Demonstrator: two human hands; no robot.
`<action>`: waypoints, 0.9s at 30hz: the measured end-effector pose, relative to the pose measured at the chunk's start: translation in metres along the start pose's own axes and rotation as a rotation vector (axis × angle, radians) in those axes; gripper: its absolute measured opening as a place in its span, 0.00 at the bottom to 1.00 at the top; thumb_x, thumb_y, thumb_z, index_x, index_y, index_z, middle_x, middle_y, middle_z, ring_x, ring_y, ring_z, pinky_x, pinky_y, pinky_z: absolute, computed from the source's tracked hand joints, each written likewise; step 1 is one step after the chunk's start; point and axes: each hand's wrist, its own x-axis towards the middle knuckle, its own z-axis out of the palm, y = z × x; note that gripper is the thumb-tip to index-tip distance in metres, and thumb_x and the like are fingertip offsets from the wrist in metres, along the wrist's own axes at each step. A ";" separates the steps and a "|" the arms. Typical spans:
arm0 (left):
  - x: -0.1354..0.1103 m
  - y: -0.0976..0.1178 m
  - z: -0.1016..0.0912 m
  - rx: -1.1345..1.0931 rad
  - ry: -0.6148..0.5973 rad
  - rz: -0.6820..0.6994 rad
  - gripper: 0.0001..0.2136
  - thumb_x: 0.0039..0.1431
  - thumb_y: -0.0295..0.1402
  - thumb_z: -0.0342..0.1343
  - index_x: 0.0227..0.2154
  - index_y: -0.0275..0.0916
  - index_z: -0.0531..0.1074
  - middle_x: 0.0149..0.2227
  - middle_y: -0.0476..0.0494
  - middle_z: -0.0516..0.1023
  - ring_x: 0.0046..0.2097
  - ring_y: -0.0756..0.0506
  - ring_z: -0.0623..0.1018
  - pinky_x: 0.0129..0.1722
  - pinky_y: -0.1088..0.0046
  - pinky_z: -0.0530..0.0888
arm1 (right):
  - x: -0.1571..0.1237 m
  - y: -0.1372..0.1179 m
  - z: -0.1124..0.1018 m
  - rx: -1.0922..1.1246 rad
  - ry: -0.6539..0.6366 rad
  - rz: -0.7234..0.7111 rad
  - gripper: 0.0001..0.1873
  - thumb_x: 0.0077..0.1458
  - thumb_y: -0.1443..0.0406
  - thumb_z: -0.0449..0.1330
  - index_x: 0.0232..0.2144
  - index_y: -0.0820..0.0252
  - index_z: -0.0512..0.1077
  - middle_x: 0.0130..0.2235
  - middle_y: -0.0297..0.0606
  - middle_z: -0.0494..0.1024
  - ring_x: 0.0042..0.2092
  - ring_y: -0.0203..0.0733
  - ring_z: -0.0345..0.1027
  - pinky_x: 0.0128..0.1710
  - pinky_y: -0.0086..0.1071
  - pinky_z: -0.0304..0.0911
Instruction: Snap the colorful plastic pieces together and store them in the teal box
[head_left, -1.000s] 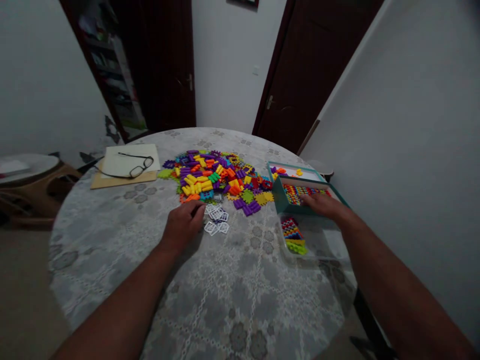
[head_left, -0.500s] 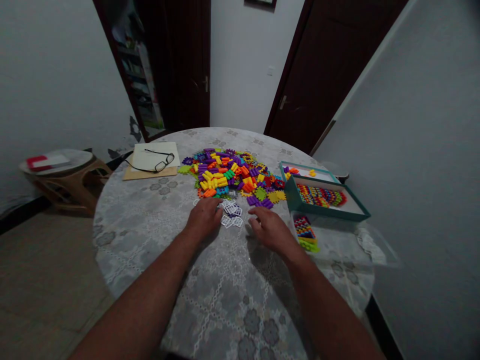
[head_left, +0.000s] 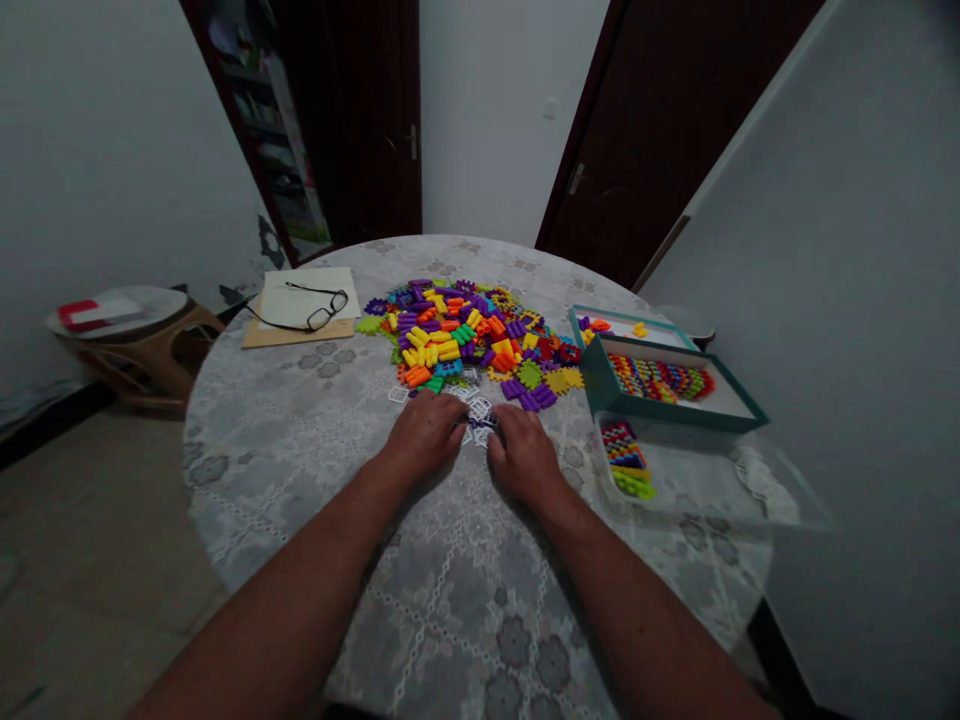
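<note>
Left arm is slanting up-right over the grey-patterned round tabletop (head_left: 435, 585), right arm slanting up-left; both hands are hanging palm-down, fingertips converging mid-table.

Counts, L to R: one pair of black-framed glasses (head_left: 319, 319) is lying over one cream rectangular pad (head_left: 292, 302); one heap of multicoloured plastic blocks (head_left: 442, 342), too tangled to count; several white openwork plastic pieces (head_left: 480, 407), overlapping, no exact count; one clear plastic container (head_left: 694, 460) is holding multicoloured strips; one teal rectangular box (head_left: 675, 413) is holding more.

Left hand (head_left: 427, 432): fingers curling, narrow gap, touching the white pieces' left side. Right hand (head_left: 527, 455): same, curling at their right side. White pieces are sitting between the hands, just in front of the heap. Can't tell if either is gripping one.
</note>
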 end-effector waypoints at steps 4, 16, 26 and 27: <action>-0.001 0.004 0.001 -0.047 -0.052 0.100 0.13 0.69 0.31 0.60 0.52 0.41 0.84 0.51 0.35 0.87 0.52 0.35 0.82 0.58 0.53 0.74 | -0.001 0.004 -0.001 0.025 -0.017 0.006 0.19 0.67 0.69 0.60 0.58 0.61 0.77 0.58 0.52 0.82 0.59 0.58 0.72 0.66 0.51 0.66; -0.002 0.008 0.006 -0.143 -0.013 -0.016 0.15 0.69 0.32 0.61 0.56 0.42 0.83 0.47 0.37 0.87 0.50 0.37 0.83 0.55 0.59 0.77 | -0.001 0.017 -0.015 0.250 -0.067 0.046 0.21 0.63 0.71 0.61 0.56 0.57 0.80 0.54 0.46 0.84 0.55 0.50 0.78 0.61 0.43 0.71; 0.000 0.011 0.006 -0.071 -0.067 0.017 0.08 0.67 0.31 0.64 0.47 0.40 0.81 0.47 0.36 0.84 0.51 0.36 0.81 0.53 0.59 0.75 | 0.000 0.015 -0.034 0.326 -0.094 0.130 0.16 0.70 0.67 0.57 0.52 0.56 0.83 0.52 0.44 0.87 0.56 0.50 0.80 0.61 0.42 0.71; 0.000 0.011 0.006 -0.076 -0.064 0.004 0.08 0.66 0.31 0.64 0.47 0.40 0.81 0.46 0.37 0.84 0.51 0.36 0.81 0.52 0.60 0.75 | -0.001 0.015 -0.037 0.347 -0.123 0.131 0.16 0.70 0.67 0.57 0.51 0.55 0.83 0.52 0.43 0.87 0.55 0.49 0.80 0.60 0.41 0.71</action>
